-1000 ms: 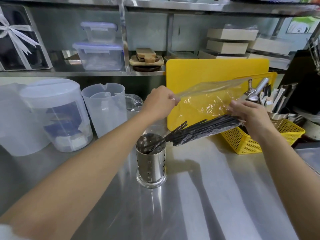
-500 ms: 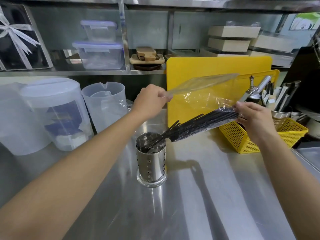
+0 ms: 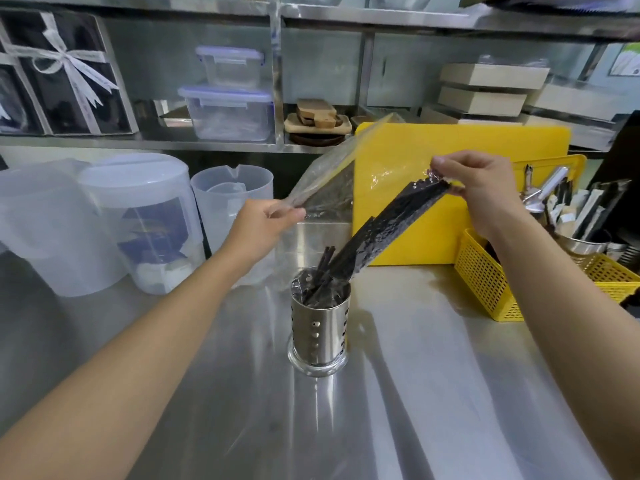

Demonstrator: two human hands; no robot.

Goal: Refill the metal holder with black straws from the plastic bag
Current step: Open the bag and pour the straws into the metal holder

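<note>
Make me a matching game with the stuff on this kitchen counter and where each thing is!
Things:
1. black straws
2. metal holder
3. yellow basket
4. clear jug

Places:
A. at the far right, full of utensils
B. standing upright in the middle of the steel counter
C. behind the left hand, by the big tubs
D. sliding out of the plastic bag, tipped up by the right hand

Pairs: 1-D, 2-B, 3-A, 4-C
</note>
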